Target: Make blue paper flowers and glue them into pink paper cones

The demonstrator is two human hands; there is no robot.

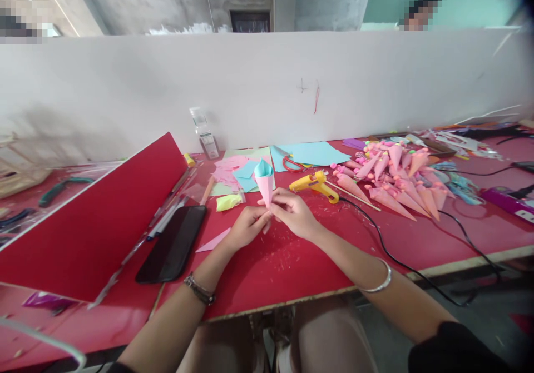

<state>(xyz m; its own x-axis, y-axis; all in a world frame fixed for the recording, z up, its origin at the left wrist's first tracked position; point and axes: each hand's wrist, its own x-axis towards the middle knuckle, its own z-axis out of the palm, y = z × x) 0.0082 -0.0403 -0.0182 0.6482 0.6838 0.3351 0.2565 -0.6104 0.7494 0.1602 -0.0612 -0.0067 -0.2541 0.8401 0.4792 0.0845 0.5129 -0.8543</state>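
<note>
A small paper cone [264, 185], pink outside with a light-blue paper top, stands upright between my hands, its point downward. My left hand [251, 225] pinches it near the tip. On its other side, my right hand [292, 210] has its fingers closed round the lower part. Just right of the cone lies a yellow hot glue gun [315, 183] with a black cord. A folded pink paper piece [213, 240] rests on the red table left of my left wrist. Behind the cone are pink paper cut-outs [227, 174] and blue sheets [311, 154].
A heap of pink paper cones [400, 175] covers the right side. Red-handled scissors [292, 163] lie at the back. To the left are a black phone [172, 244], a yellow-green packet [229, 202] and a slanting red board [100, 217]. A white partition [250, 84] rises behind.
</note>
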